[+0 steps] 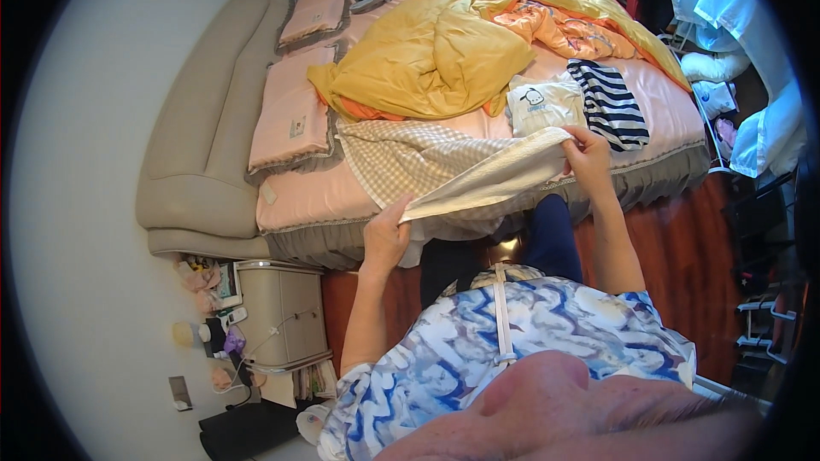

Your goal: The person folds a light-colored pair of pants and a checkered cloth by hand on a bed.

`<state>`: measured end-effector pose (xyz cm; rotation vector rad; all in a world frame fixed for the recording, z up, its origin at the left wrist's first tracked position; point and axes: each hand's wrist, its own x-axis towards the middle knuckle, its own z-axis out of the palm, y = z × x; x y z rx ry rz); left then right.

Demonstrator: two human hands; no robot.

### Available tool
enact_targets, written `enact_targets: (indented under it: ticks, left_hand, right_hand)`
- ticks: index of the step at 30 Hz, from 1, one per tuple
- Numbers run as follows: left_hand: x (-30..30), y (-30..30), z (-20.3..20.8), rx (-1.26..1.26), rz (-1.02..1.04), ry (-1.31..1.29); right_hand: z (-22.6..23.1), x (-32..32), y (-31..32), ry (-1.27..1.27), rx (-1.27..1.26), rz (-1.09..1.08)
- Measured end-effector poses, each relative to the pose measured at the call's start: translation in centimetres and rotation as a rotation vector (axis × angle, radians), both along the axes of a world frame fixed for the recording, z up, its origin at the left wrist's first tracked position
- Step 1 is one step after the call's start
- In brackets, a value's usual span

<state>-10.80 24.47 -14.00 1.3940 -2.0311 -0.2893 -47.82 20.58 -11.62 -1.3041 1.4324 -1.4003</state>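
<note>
A beige-and-white checked cloth (401,158) is stretched between my two hands at the near side of the bed. My left hand (386,237) pinches its lower left corner, fingers closed. With closed fingers, my right hand (588,159) grips the upper right end. A pale, plain-looking strip along the near edge is pulled taut, while the checked part rests on the bed. Just beyond my right hand lie a folded cream garment with a cartoon print (544,107) and a folded black-and-white striped garment (611,107). Whether the checked cloth is a garment, I cannot tell.
A yellow-and-orange quilt (436,60) is bunched on the pink bed sheet (295,196). Two pink pillows (295,107) lie by the beige headboard (209,119). A nightstand (282,316) stands at lower left. Light-blue clothes (726,0) hang on the right.
</note>
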Motion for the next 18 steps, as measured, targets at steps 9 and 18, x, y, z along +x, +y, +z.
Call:
enact_targets:
  ticks: [9,18]
  left_hand:
    - [0.0,0.7,-0.2,0.167,-0.182,0.112]
    - [2.1,0.7,2.7,0.241,-0.124,0.456]
  right_hand:
    - [-1.6,-2.4,0.2,0.724,-0.084,-0.004]
    - [-5.2,3.1,2.2,-0.468,0.364,0.807]
